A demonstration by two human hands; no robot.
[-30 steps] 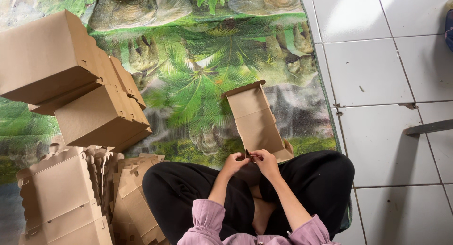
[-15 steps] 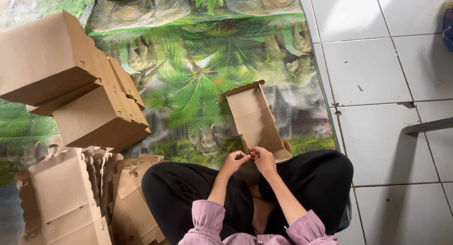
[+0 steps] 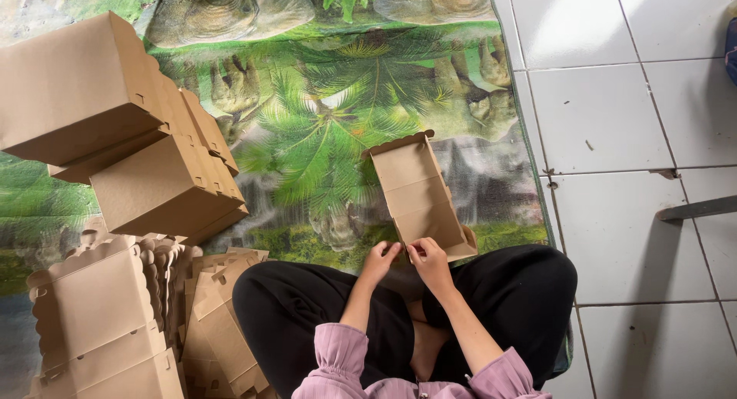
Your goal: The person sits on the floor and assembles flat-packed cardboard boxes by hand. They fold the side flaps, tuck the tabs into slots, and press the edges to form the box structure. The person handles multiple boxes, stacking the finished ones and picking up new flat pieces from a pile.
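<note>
I pinch the half-folded box point(image 3: 418, 195) with left hand point(image 3: 380, 261) and right hand point(image 3: 430, 262); finished boxes point(image 3: 123, 149) stacked, flat blanks point(image 3: 223, 322) seemingly remain.

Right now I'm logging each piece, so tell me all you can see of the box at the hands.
The box is plain brown cardboard, a long shallow tray, open on top and empty, with a scalloped far flap. It lies on the printed mat, its near end at the person's knees. The left hand and right hand pinch its near edge.
</note>
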